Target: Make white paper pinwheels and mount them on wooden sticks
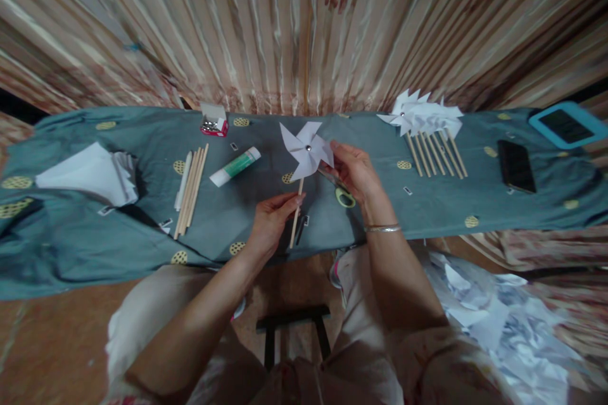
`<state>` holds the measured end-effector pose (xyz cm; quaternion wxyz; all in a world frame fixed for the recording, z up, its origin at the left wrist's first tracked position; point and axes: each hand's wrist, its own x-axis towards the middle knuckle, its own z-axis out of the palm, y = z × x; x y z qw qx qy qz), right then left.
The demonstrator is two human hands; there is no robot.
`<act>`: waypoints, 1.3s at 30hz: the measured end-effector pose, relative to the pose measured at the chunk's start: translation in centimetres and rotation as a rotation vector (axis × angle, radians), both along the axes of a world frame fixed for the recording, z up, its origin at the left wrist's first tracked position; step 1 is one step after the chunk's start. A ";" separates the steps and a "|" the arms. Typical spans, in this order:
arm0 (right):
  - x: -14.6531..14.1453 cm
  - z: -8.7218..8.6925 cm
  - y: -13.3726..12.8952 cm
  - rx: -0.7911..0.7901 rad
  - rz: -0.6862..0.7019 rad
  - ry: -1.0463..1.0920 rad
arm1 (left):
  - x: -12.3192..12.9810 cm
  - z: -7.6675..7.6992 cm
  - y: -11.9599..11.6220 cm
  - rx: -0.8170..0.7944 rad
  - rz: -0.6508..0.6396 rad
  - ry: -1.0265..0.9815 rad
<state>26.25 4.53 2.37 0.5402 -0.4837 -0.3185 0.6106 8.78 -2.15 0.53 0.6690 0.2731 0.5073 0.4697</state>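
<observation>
A white paper pinwheel [301,150] with a silver pin at its centre is held up over the middle of the table. My left hand [273,220] pinches its wooden stick [295,224] between thumb and fingers, below the blades. On the other side, my right hand [355,171] has its thumb and fingers closed at the edge of the right-hand blade. Scissors [345,197] with yellow-green handles lie under my right hand, their blades partly hidden. A thin dark pen-like piece [301,230] lies beside the stick.
Left on the cloth-covered table [156,133] are stacked paper sheets [90,172], wooden sticks [192,193], a glue stick [236,166] and a box of pins [213,121]. Right are several pinwheels [425,117], a phone [516,166] and a blue-framed device [565,124]. Paper scraps [513,323] lie below.
</observation>
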 end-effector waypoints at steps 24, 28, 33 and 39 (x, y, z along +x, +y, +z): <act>-0.5 -0.3 0.1 -0.031 -0.029 -0.011 | -0.1 0.0 0.1 -0.013 0.013 -0.025; -0.5 -0.4 0.0 0.005 0.006 -0.018 | -0.1 0.2 0.1 -0.006 0.024 -0.018; -0.6 -0.1 -0.2 -0.033 0.013 -0.007 | -0.3 0.4 0.1 -0.004 0.028 -0.004; -0.4 -0.1 -0.3 -0.041 0.057 0.011 | -0.3 0.3 0.2 0.015 0.023 0.000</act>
